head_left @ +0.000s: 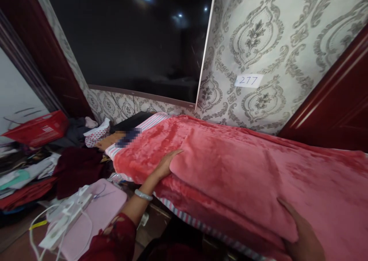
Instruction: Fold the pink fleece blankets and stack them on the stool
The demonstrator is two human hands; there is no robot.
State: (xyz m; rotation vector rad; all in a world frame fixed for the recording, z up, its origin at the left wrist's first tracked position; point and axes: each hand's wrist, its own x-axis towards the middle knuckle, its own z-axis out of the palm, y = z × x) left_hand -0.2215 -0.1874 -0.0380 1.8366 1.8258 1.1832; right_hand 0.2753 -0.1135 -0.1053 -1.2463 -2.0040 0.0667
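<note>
A folded pink plush cloth point(227, 169) lies flat on a larger red plush blanket point(143, 149). My left hand point(165, 164), below a pale bangle, holds the cloth at its left edge; the fingers are partly hidden by the fabric. At the near right corner, my right hand point(304, 230) grips the same cloth, thumb on top and the other fingers underneath, out of sight. The cloth's near edge runs between the two hands, and a crease shows toward its right side. A striped cover point(189, 217) shows under the blanket's near side.
Left of the blanket are a pink board-like surface point(112, 199) with a white power strip point(56, 230) and cables, piled clothes point(77, 165), and a red bag point(37, 128). A large television point(129, 42) and a paper marked 277 point(248, 80) are on the patterned wall behind.
</note>
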